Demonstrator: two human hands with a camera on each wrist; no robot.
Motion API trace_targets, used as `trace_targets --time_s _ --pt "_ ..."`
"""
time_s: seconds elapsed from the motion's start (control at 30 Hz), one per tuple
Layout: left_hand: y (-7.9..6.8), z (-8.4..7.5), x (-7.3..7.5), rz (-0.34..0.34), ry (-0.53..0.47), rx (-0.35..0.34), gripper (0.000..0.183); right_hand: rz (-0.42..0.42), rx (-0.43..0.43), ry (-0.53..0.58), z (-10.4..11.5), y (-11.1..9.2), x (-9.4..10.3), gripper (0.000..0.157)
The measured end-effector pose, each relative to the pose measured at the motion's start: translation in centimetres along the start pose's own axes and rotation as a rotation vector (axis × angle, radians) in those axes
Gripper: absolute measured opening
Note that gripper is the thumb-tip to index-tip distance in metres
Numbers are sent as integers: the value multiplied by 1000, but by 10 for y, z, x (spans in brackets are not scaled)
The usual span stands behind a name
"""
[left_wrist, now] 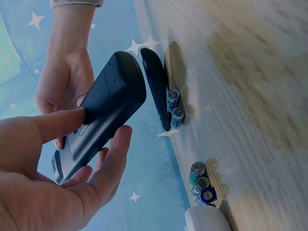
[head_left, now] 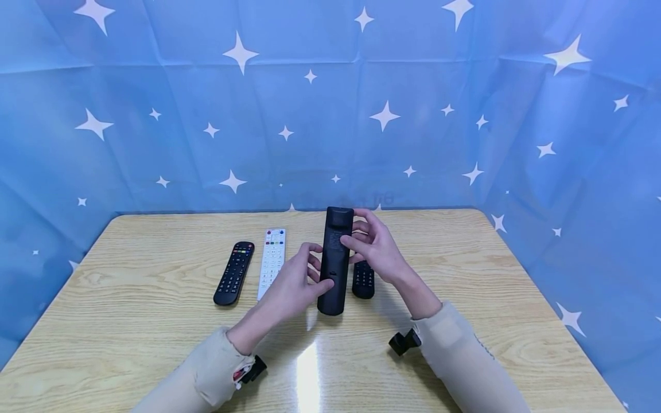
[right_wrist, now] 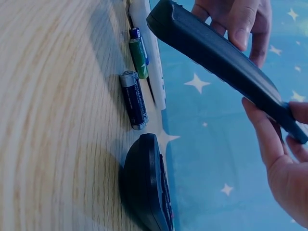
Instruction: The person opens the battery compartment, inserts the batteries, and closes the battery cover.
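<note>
A black remote control [head_left: 335,258] is held up above the table with its back, a battery cover and small printed text facing the head camera. My left hand [head_left: 294,284] grips its lower part, the thumb lying on the back by the cover's notch and the fingers along the left edge. Higher up, my right hand [head_left: 381,246] pinches it with the thumb on the back and fingers round the right edge. Its cover [left_wrist: 98,98] appears closed in the left wrist view. Behind the right hand, a second black remote [head_left: 364,281] lies keys up, partly hidden.
To the left lie a white remote [head_left: 272,258] and another black remote [head_left: 234,274], keys up. Blue batteries [left_wrist: 175,115] sit beside one black remote; green ones [left_wrist: 198,171] and a blue-ended battery [left_wrist: 208,195] are near the white one. A starry blue cloth [head_left: 330,115] hangs behind the table.
</note>
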State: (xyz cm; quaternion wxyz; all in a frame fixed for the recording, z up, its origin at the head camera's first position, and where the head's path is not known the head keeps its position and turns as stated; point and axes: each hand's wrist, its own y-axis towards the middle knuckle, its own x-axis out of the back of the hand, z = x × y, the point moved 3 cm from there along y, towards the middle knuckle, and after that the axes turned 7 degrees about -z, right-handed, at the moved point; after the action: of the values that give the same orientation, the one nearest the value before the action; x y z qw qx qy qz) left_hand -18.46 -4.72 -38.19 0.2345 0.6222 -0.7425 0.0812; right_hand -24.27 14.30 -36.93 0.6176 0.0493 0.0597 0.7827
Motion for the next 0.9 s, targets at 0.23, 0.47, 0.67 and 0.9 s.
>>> trace_targets --time_s 0.23,0.47,0.67,0.9 --pt "0 -1 -1 -7 18 -14 59 -7 -4 2 0 0 0 58" --pt "-2 -2 -3 8 33 -24 72 -22 -16 -3 1 -1 1 59" --pt "-5 -2 -6 6 97 -24 88 -45 -7 0 0 0 1 56" --pt "-8 -3 -9 -9 150 -16 97 -62 -12 -2 0 0 0 55"
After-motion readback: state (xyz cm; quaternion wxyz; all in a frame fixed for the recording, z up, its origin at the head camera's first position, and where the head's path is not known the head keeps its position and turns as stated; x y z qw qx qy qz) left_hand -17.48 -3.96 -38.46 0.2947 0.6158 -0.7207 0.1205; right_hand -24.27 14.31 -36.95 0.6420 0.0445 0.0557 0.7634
